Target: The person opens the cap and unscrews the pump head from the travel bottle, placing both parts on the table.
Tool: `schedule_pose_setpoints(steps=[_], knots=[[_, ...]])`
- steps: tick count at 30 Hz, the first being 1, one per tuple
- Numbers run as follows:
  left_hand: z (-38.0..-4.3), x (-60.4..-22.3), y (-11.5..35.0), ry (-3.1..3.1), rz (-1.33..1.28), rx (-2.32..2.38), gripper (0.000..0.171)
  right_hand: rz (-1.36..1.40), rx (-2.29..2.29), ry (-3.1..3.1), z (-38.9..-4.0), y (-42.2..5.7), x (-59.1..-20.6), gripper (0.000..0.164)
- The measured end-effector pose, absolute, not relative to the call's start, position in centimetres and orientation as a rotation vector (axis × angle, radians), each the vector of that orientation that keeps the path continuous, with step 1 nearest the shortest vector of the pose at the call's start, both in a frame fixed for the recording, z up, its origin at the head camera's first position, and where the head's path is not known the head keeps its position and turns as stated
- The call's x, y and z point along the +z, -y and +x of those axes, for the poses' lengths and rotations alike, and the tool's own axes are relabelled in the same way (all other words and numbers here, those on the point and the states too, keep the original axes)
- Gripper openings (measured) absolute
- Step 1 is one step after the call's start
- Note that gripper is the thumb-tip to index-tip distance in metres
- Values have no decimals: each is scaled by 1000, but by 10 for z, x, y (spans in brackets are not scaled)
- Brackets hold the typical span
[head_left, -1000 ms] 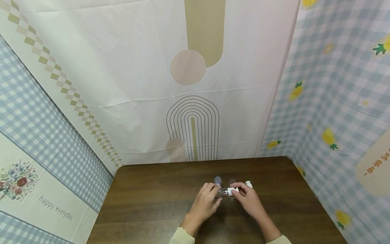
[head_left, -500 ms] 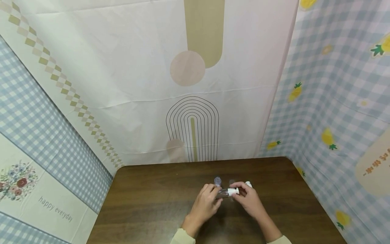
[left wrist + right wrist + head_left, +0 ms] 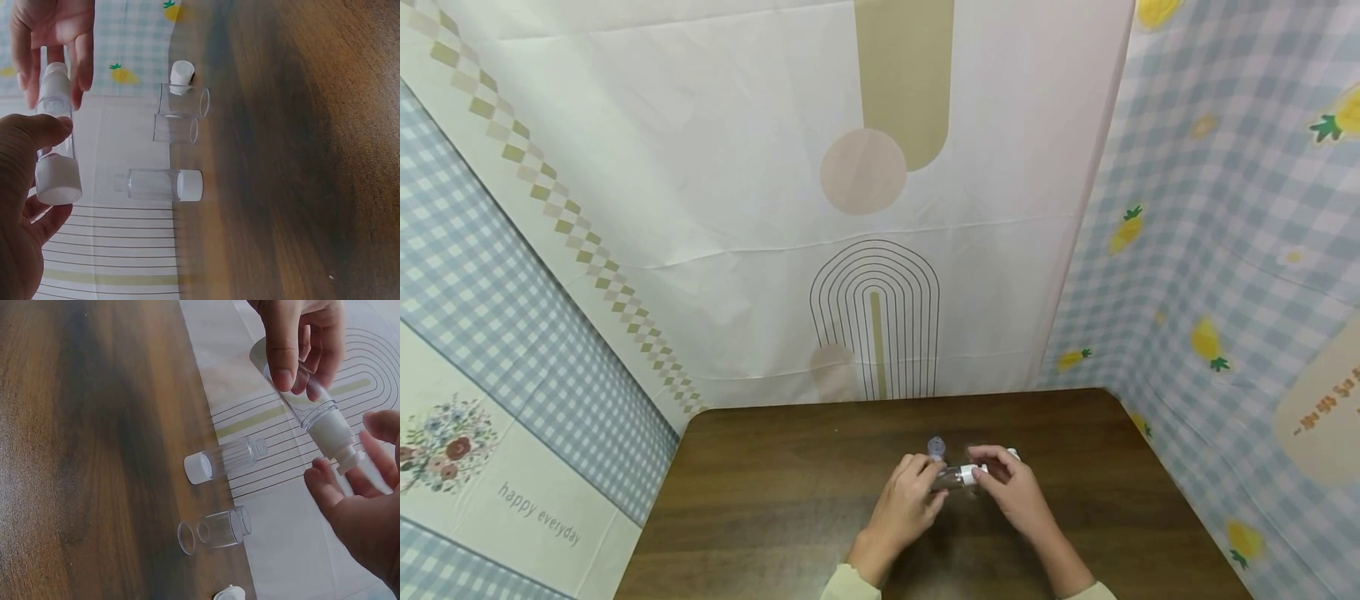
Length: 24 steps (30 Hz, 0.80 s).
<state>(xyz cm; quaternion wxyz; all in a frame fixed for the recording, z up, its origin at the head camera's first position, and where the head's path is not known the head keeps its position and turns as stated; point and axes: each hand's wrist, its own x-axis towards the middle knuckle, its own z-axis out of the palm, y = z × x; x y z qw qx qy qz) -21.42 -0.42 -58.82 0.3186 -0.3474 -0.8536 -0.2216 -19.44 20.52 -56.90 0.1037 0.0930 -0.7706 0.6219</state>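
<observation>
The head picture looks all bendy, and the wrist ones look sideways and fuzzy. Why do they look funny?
Head view: a wide lens curves the backdrop; the hands look tiny, so the small bottle blurs. Left wrist view: turned sideways; the table is soft and streaky, the near left hand blurred. Right wrist view: the right hand is close and fuzzy; the clear cap shows faint glints.

We see a dark brown wooden table (image 3: 760,517) filling the lower middle of the head view. Behind it, at upper centre, hangs a cream cloth (image 3: 715,167) printed with a beige bar, pale circles and a ringed arch. A blue checked cloth (image 3: 1225,208) with yellow pineapples covers the right side. At lower left, a floral panel (image 3: 452,450) reads "happy everyday".
</observation>
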Motion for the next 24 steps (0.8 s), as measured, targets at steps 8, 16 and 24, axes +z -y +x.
schedule_pose_setpoints(steps=[8, 16, 24], knots=[[-213, -588, 3, 2226, -917, -572, 43, 11, 1728, 2488, -194, -203, -566, 24], [-213, -588, 4, 2237, -926, -585, 43, 5, 1677, 2509, -193, -202, -568, 19], [-214, -589, 3, 2230, -915, -571, 43, 136, 1767, 2431, -192, -204, -565, 22]])
